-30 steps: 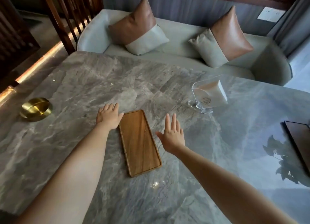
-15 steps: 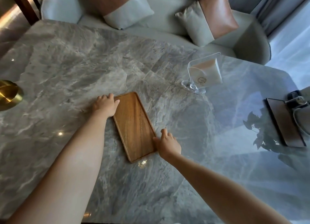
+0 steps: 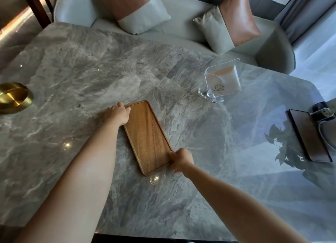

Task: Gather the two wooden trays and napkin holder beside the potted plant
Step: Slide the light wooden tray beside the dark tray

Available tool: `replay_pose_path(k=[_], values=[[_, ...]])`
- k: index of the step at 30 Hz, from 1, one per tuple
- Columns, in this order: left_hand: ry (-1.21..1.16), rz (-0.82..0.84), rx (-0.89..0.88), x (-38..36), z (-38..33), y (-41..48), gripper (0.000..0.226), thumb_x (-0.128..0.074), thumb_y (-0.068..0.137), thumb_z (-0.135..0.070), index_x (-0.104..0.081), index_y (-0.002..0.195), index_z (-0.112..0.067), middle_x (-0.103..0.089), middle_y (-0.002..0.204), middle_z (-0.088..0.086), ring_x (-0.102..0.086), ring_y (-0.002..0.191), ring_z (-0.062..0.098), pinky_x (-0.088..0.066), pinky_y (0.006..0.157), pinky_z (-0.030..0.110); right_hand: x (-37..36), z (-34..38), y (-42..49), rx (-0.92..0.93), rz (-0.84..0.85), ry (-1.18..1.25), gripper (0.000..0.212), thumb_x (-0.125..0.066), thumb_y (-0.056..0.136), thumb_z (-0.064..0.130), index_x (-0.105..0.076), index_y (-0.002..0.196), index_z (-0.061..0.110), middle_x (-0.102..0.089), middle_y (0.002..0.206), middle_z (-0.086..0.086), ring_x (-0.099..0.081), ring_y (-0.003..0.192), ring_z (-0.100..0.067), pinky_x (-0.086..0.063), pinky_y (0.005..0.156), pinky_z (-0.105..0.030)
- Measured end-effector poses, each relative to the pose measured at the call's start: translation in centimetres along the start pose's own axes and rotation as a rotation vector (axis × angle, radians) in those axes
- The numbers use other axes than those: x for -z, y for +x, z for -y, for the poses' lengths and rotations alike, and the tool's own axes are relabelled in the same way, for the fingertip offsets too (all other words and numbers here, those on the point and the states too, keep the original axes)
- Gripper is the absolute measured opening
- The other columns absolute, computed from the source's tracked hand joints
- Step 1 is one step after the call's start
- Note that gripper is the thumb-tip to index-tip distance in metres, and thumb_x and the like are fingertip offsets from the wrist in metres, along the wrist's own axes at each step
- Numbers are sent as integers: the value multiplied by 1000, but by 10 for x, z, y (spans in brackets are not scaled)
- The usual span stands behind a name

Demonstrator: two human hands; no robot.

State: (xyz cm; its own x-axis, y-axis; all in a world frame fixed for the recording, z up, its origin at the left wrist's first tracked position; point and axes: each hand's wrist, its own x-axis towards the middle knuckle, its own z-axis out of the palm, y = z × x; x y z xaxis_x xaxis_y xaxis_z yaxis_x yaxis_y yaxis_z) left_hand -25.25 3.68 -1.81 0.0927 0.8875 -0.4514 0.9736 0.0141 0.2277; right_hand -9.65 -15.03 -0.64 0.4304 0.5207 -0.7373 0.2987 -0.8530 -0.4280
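Note:
A light wooden tray [image 3: 148, 136] lies flat on the grey marble table [image 3: 72, 75], its long side running away from me. My left hand [image 3: 118, 113] grips the tray's far left corner. My right hand [image 3: 181, 160] grips its near right corner. A clear napkin holder [image 3: 221, 82] with napkins stands upright to the far right of the tray. A second, darker tray [image 3: 309, 135] lies at the right edge, next to a pot [image 3: 327, 135] whose plant shows only as a reflection in the tabletop.
A brass bowl [image 3: 13, 97] sits at the table's left edge. A grey sofa [image 3: 181, 30] with two brown-and-grey cushions runs along the far side. A wooden chair [image 3: 36, 4] stands at the far left corner.
Both hands came down from open beside the tray and closed on its opposite corners. The view has shifted, bringing the dark tray and pot into sight.

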Motion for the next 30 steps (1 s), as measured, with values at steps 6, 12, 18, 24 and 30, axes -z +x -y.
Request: replay_pose_path(k=[6,12,18,24,30], values=[[-70,-29,62,14,-19,-5,52,-24,101,-38,-31,134,2,-43,139,30,-41,128,43,-37,104,50,31,-1,0,83,-61,122,32,-48,95,24,-45,66,11,-57,71,-13,-55,53,-21,-57,61,-37],[-95,-160,-9,48,-83,-15,49,-23,100,-36,-35,132,0,-48,134,31,-46,124,43,-40,99,48,87,-1,-2,198,-179,180,33,-48,94,21,-44,62,16,-54,57,-7,-53,50,-22,-56,73,-43],[-114,-274,-103,81,-183,-32,48,-22,101,-33,-36,133,0,-48,134,30,-46,123,43,-40,98,49,174,-14,4,317,-331,293,28,-51,93,21,-47,66,13,-53,56,-7,-51,48,-21,-52,63,-42],[-84,-313,-244,80,-302,-52,48,-22,100,-33,-38,132,-1,-49,134,29,-48,121,43,-41,98,50,270,-60,12,343,-456,375,21,-51,94,22,-50,78,9,-54,59,-8,-50,45,-18,-47,52,-34],[-49,-241,-376,45,-418,-72,49,-25,99,-37,-41,126,1,-49,134,32,-46,124,43,-39,101,46,342,-130,25,268,-570,450,21,-50,94,18,-48,75,10,-57,60,-10,-51,44,-18,-48,50,-33]])
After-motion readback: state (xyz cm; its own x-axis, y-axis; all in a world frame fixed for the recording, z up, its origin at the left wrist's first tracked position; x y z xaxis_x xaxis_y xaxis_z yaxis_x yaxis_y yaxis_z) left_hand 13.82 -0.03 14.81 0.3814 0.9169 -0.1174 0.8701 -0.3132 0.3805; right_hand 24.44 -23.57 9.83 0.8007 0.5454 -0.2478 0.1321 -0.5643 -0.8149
